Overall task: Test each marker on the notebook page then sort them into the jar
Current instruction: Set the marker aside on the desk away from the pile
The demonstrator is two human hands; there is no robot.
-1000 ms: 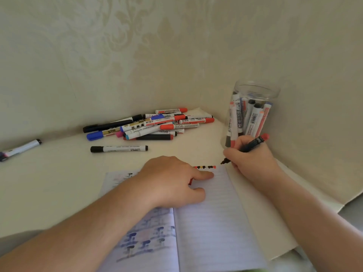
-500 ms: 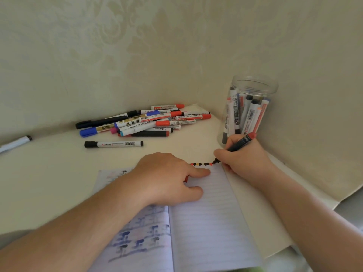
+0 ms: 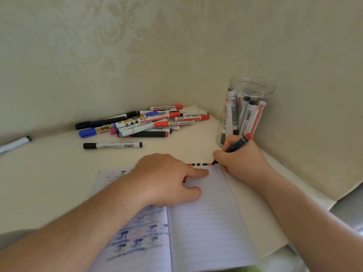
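while the left hand (image 3: 167,177) is pressing flat on the open notebook (image 3: 206,222), the right hand (image 3: 241,160) is holding the marker (image 3: 236,145) in a closed grip, tip touching the page's top edge, near the jar (image 3: 245,110).

We had both bare forearms stretched forward from the bottom of the view, the left one entering from the lower left, the right one from the lower right. Our left hand (image 3: 167,177) lay palm down, knuckles up, its forefinger (image 3: 198,172) extended straight toward the right and its thumb (image 3: 191,193) stretched out just below it, the other fingers tucked under and hidden from us. Our right hand (image 3: 242,160) sat just beside it to the right, apart from it, wrist bent and resting low, fingers curled in a writing grip round a marker (image 3: 236,145) that slanted up and to the right out of the fist.
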